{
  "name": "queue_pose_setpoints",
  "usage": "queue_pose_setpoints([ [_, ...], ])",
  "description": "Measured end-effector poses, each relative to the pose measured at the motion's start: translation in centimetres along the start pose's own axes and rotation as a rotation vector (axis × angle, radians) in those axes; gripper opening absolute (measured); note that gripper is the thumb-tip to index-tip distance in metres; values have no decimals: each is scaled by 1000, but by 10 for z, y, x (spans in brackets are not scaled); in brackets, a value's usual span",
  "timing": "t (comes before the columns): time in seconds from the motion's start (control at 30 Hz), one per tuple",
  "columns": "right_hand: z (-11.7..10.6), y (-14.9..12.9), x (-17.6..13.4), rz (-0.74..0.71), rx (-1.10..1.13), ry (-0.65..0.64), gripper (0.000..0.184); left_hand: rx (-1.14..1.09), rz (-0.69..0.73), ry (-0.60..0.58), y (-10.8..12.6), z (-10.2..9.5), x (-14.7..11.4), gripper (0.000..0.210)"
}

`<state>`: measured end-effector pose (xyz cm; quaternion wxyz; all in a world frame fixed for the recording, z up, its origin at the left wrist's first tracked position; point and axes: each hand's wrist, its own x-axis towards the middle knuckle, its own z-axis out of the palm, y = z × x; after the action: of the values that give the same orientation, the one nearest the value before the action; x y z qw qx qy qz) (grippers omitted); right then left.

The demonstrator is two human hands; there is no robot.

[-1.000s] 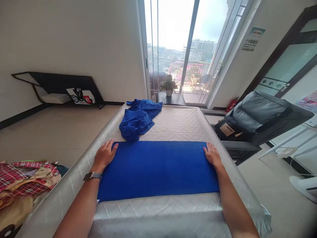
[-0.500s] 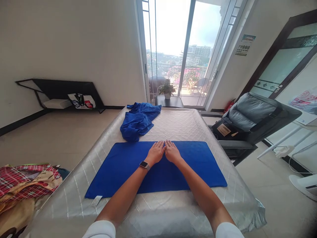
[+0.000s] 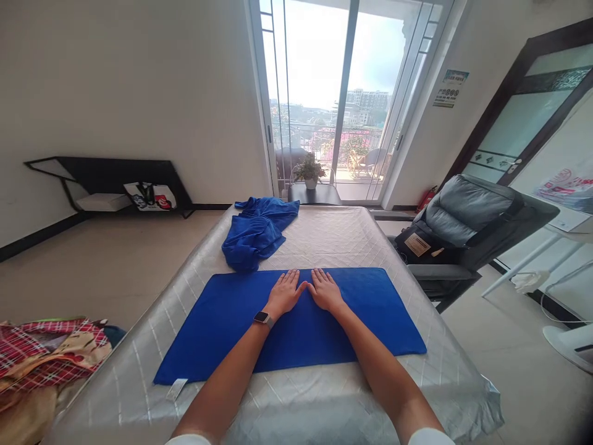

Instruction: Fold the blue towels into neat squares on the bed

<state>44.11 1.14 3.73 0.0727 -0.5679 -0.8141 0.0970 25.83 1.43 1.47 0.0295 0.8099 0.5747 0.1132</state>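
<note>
A blue towel (image 3: pixel 222 327) lies spread flat across the near part of a table with a silvery quilted cover (image 3: pixel 328 238). My left hand (image 3: pixel 285 293) rests palm down on its far middle part, fingers stretched out, a watch on the wrist. Just to the right, my right hand (image 3: pixel 325 289) lies flat on the same towel with its fingers extended. The two thumbs point toward each other with a small gap. A white tag (image 3: pixel 176 389) sticks out at the towel's near left corner. Beyond the far left edge sits a crumpled blue cloth (image 3: pixel 257 232).
A grey armchair (image 3: pixel 482 216) with a black bag (image 3: pixel 419 244) stands right of the table. Plaid fabric (image 3: pixel 50 352) is heaped at the lower left. Past the far end, a potted plant (image 3: pixel 311 170) sits on a dark chair before the glass doors.
My hands have moved slightly apart, left hand to the left and right hand to the right, still flat on the towel. The view has shifted a little.
</note>
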Motion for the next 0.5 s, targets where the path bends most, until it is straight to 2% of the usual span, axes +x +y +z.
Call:
queue_pose_setpoints([
  [0.07, -6, 18, -4, 38, -16, -26, 67, 11, -22, -11, -17, -5, -8, 71],
  [0.13, -15, 46, -13, 89, -42, -63, 67, 24, -41, -10, -44, -10, -20, 68],
  [0.23, -29, 102, -31, 189, -89, -86, 67, 43, -100, 8, -99, -20, -43, 65],
  [0.37, -39, 169, -55, 366, -141, -28, 68, 61, -236, 20, -176, -33, -71, 66],
  [0.43, -40, 188, -62, 430, -145, -5, 68, 69, -312, 37, -203, -37, -79, 65],
  [0.5, -37, 198, -63, 460, -149, 9, 68, 78, -372, 44, -218, -38, -84, 66],
])
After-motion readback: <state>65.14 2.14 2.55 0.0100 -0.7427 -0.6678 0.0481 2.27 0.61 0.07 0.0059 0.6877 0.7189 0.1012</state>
